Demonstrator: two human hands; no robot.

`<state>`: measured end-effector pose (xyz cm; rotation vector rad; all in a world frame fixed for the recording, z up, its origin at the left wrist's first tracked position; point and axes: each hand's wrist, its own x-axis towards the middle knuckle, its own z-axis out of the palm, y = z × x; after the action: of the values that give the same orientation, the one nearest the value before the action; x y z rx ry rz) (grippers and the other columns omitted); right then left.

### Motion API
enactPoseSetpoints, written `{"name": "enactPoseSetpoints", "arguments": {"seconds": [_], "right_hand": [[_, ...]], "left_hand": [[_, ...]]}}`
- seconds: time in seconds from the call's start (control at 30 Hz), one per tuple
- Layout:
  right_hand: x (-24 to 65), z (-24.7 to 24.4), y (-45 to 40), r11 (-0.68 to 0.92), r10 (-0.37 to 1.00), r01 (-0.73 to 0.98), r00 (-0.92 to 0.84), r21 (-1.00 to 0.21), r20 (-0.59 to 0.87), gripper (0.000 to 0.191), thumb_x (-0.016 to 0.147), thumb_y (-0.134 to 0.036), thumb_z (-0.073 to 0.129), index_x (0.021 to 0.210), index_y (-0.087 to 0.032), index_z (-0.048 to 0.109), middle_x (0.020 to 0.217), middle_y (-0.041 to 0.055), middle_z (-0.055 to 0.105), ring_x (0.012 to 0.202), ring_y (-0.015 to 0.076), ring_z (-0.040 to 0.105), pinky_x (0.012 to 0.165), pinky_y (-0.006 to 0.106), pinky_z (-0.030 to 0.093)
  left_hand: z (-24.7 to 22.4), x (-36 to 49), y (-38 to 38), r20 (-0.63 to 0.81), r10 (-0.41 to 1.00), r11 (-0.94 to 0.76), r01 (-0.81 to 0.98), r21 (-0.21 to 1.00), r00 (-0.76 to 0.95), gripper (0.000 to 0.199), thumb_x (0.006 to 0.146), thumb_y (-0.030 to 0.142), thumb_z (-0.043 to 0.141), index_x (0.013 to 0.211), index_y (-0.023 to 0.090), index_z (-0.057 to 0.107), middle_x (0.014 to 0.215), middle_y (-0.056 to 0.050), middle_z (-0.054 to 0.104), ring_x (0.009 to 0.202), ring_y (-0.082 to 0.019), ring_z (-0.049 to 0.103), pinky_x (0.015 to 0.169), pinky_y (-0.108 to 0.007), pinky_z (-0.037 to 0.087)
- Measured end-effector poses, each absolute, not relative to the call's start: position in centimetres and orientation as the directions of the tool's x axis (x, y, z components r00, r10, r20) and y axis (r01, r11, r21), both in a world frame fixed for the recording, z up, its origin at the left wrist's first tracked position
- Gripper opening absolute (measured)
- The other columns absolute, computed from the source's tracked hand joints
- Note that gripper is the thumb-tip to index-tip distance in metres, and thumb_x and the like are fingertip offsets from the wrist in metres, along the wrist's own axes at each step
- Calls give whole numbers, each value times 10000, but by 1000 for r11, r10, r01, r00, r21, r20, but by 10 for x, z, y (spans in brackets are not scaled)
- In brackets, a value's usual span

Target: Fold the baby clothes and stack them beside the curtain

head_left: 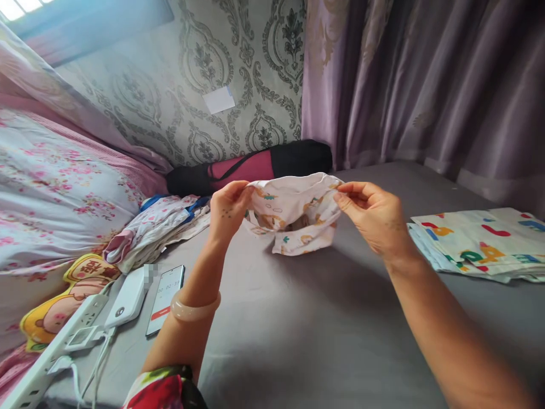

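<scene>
Stretching left-to-right, the printed cloth [293, 207], perhaps a garment, hangs clamped in both hands' grip [294, 200].

Bare grey sheet [264, 341] between phone [164, 298] and right-side cloth stack [481, 241]

A smooth grey sheet [255, 352] spreads across the foreground. At lower left, a long white power strip [87, 315] holds white plugs with cables. Just beside it lies a white power bank [128, 298], then a phone [164, 292] with a timer on its screen. A yellow cartoon cushion [55, 318] sits behind the strip, against white fabric with pink flowers [63, 176]. At the back, a long black and magenta bag [251, 165] lies along a wall with grey damask wallpaper [255, 74], which bears a white rectangle [219, 100]. Mauve curtains [383, 85] hang at right.
</scene>
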<state>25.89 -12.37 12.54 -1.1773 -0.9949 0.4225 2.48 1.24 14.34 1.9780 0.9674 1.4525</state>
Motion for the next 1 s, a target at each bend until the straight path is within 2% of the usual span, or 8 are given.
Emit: {"name": "enactPoseSetpoints", "arguments": {"seconds": [0.07, 0.2, 0.3, 0.43, 0.53, 0.7, 0.83, 1.0], "right_hand": [[265, 140, -139, 351, 821, 99, 445, -931, 357, 391, 681, -486, 801, 931, -216, 669, 895, 31, 733, 804, 191, 700, 736, 318, 585], [284, 157, -161, 152, 983, -52, 113, -987, 145, 603, 648, -545, 794, 1152, -259, 627, 913, 40, 738, 760, 222, 709, 599, 318, 576], [297, 152, -159, 65, 991, 103, 107, -993, 76, 566, 680, -505, 775, 1166, -251, 634, 947, 57, 738, 748, 213, 699, 567, 294, 555], [305, 133, -140, 71, 939, 483, 262, -873, 221, 322, 813, -434, 649, 1046, -216, 692, 941, 68, 731, 753, 189, 669, 568, 261, 530], [305, 122, -129, 33, 917, 647, 284, -762, 280, 247, 841, -377, 598, 983, -213, 715, 837, 53, 722, 651, 170, 637, 509, 250, 500], [306, 111, -121, -103, 915, 704, 345, -703, 211, 286, 806, -442, 633, 970, -225, 724, 721, 10, 681, 429, 117, 515, 371, 241, 402], [306, 111, -121, -97, 941, 727, 290, -680, 176, 359, 755, -480, 694, 1023, -245, 738, 711, -12, 677, 466, 108, 530, 393, 216, 394], [299, 119, -127, -35, 967, 744, 194, -668, 166, 259, 761, -410, 692, 949, -249, 769, 761, -5, 710, 590, 132, 591, 499, 223, 451]], "left_hand": [[141, 19, 9, 517, 830, -553, 199, 809, 208, 275, 769, 417, 706, 879, 165, 727, 739, -20, 669, 674, -131, 587, 624, -237, 467], [138, 11, 3, 347, 868, -408, 111, 906, 355, 307, 750, 464, 713, 832, 169, 709, 793, -25, 656, 704, -130, 577, 622, -230, 454], [130, 16, 0, 181, 870, -243, 78, 967, 459, 337, 741, 496, 701, 813, 169, 665, 715, -4, 629, 613, -118, 545, 547, -219, 421], [108, 31, 2, 85, 904, -137, 95, 986, 419, 364, 722, 520, 701, 810, 173, 638, 686, 9, 629, 582, -115, 545, 510, -206, 405], [93, 38, 7, 40, 913, -104, 138, 985, 406, 395, 722, 536, 703, 852, 164, 671, 714, -6, 659, 603, -124, 570, 518, -209, 418], [84, 35, 11, -9, 887, -79, 171, 982, 462, 396, 704, 535, 737, 822, 159, 701, 690, -14, 663, 575, -121, 565, 507, -209, 412], [87, 29, 9, -3, 855, -95, 162, 982, 519, 364, 688, 501, 771, 816, 164, 715, 714, -21, 676, 584, -118, 571, 513, -202, 410], [99, 24, 1, 34, 860, -147, 183, 972, 508, 369, 682, 497, 768, 841, 166, 737, 728, -39, 696, 582, -135, 579, 498, -210, 411]]}}
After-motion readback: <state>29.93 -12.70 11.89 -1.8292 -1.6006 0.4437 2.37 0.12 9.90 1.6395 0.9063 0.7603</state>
